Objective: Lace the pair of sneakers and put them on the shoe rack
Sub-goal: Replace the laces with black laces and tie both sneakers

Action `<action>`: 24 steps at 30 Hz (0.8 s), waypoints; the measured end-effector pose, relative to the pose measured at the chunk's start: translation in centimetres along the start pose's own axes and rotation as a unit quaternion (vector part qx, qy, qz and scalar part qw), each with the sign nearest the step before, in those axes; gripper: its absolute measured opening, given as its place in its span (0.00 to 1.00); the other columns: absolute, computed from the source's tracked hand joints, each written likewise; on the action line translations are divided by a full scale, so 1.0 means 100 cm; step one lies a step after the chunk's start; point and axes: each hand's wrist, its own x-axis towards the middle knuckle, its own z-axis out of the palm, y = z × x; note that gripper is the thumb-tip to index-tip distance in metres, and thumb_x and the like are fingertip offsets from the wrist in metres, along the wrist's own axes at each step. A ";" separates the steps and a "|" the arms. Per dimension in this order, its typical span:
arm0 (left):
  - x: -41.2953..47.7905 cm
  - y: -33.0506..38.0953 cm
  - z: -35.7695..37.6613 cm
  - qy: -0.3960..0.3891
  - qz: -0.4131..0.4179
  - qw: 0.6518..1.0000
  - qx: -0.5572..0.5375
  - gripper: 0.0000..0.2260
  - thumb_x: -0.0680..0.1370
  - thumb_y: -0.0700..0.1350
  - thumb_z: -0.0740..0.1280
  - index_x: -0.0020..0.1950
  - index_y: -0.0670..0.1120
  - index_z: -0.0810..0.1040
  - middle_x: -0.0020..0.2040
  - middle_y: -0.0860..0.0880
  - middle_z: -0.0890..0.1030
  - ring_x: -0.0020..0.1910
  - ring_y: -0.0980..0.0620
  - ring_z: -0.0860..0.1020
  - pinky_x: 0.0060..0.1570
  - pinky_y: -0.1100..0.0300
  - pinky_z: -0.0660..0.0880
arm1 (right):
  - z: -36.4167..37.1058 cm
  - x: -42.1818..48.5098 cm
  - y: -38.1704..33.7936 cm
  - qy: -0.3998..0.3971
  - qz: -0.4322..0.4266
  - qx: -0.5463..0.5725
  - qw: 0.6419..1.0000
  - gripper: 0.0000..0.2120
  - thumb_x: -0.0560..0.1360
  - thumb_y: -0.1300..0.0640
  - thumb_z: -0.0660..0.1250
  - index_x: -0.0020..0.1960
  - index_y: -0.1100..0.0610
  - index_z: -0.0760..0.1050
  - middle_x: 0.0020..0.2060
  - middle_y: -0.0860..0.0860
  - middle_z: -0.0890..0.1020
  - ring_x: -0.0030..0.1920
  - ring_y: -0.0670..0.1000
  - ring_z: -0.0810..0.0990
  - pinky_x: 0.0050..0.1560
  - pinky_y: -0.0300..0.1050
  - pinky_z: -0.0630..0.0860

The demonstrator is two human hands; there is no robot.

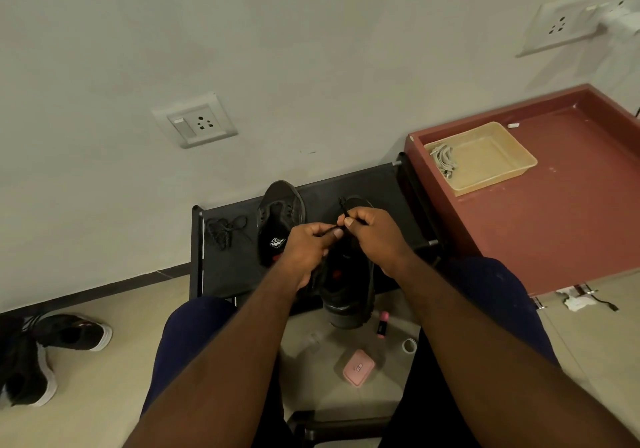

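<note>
hands (346, 239) hiding sneaker (349, 285) eyelets, fingers (341, 220) pinching lace (344, 207)

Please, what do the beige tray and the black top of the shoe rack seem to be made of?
The beige tray looks like moulded plastic with a matt finish: thin one-piece walls with rounded corners. On the shoe rack, the top looks like matt black fabric, stretched flat between dark tubes with pale caps at the corners. The tubes may be metal, but that stays open.

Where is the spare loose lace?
Head view: the loose lace lies on the shoe rack, at its left end, just left of the left-hand sneaker.
</note>
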 end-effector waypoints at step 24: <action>-0.002 -0.006 0.001 0.052 0.163 0.951 0.256 0.02 0.73 0.38 0.72 0.44 0.44 0.84 0.36 0.49 0.84 0.36 0.49 0.83 0.43 0.51 0.82 | -0.015 0.010 -0.002 -0.178 -0.013 -0.239 0.955 0.05 0.77 0.61 0.68 0.51 0.59 0.82 0.43 0.52 0.84 0.44 0.49 0.82 0.47 0.46 0.79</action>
